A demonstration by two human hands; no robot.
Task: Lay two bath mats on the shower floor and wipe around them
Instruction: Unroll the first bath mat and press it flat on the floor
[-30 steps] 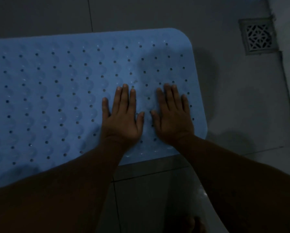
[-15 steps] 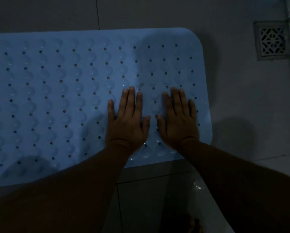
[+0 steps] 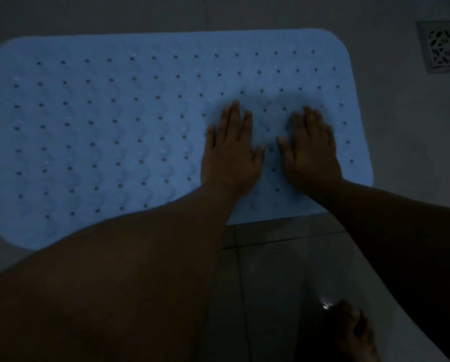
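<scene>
Dim light. Blue bath mat [image 3: 109, 131] lay flat on grey tiled floor [image 3: 401, 152], rounded corners, rows of small holes across it. Left hand [image 3: 230, 150] and right hand [image 3: 310, 150] pressed palms-down on mat's right part, side by side, fingers straight, pointing far, thumbs apart. Both bare forearms reached in from near side. Drain grate [image 3: 444, 47] sat far right, apart from mat. Bare foot [image 3: 357, 335] stood near right on tile.
</scene>
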